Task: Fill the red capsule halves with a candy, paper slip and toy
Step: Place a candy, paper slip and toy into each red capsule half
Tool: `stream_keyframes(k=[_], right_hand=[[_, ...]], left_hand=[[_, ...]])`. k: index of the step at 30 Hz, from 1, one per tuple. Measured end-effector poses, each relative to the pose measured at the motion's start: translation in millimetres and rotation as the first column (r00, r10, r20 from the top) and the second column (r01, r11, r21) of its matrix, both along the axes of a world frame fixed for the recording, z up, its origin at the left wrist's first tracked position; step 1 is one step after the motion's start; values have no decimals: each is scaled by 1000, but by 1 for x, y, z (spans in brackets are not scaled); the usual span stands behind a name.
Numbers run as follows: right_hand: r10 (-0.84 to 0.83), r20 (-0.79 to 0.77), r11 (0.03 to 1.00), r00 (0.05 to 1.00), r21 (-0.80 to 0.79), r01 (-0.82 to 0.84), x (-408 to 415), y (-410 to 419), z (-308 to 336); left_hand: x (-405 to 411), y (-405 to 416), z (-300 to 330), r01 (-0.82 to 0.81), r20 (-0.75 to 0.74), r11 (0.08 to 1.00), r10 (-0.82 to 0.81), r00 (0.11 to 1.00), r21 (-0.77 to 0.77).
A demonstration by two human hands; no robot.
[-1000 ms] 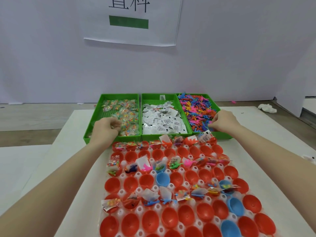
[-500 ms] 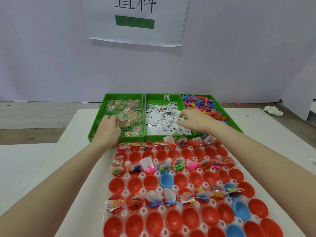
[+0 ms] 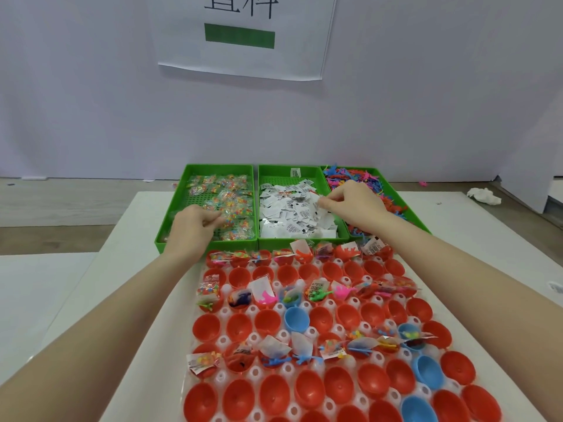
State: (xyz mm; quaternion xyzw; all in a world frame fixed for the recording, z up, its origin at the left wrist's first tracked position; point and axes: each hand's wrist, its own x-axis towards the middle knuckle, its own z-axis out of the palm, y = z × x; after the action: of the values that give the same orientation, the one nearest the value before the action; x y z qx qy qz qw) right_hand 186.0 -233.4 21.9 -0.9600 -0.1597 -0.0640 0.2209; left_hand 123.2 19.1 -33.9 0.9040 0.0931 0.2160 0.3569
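Note:
Rows of red capsule halves (image 3: pixel 338 388) sit in a clear holder tray (image 3: pixel 225 339) in front of me; several hold a candy bag, slip and toy. Three green bins stand behind it. My left hand (image 3: pixel 192 226) is in the candy bin (image 3: pixel 213 170) and pinches a candy packet (image 3: pixel 227 219). My right hand (image 3: pixel 355 202) hovers over the paper slip bin (image 3: pixel 274 172), its fingertips pinching a white slip (image 3: pixel 318 202). The toy bin (image 3: pixel 423 228) with colourful toys lies under my right wrist.
A few blue capsule halves (image 3: pixel 296 318) are mixed among the red ones. The white table (image 3: pixel 128 239) ends at a wall with a paper sign (image 3: pixel 243 35). A crumpled white tissue (image 3: pixel 484 196) lies at the far right.
My right hand has moved left from the toy bin to the paper slip bin and pinched a slip. My left hand stays in the candy bin, fingers closing on a packet.

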Motion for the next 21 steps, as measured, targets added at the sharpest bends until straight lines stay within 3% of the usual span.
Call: stream_keyframes(k=[4, 10, 13, 16, 19, 21], right_hand=[[-14, 92, 1000, 996, -3, 14, -3, 3, 1], [-92, 213, 981, 973, 184, 53, -13, 2, 5], [-125, 105, 890, 987, 451, 65, -24, 1, 14], [-38, -77, 717, 996, 693, 81, -47, 1, 29], [89, -207, 635, 974, 766, 104, -81, -4, 42], [195, -192, 654, 962, 756, 19, -105, -7, 48]], left_hand=[[1, 1, -3, -24, 3, 1000, 24, 1000, 11], [1, 1, -3, -27, 18, 1000, 27, 999, 10], [-1, 1, -1, -39, 62, 999, 41, 997, -32], [-6, -1, 4, -65, 119, 982, 87, 989, -176], [-15, -2, 20, -132, 152, 904, 210, 966, -406], [-29, -13, 37, -47, 168, 880, 142, 975, -472]])
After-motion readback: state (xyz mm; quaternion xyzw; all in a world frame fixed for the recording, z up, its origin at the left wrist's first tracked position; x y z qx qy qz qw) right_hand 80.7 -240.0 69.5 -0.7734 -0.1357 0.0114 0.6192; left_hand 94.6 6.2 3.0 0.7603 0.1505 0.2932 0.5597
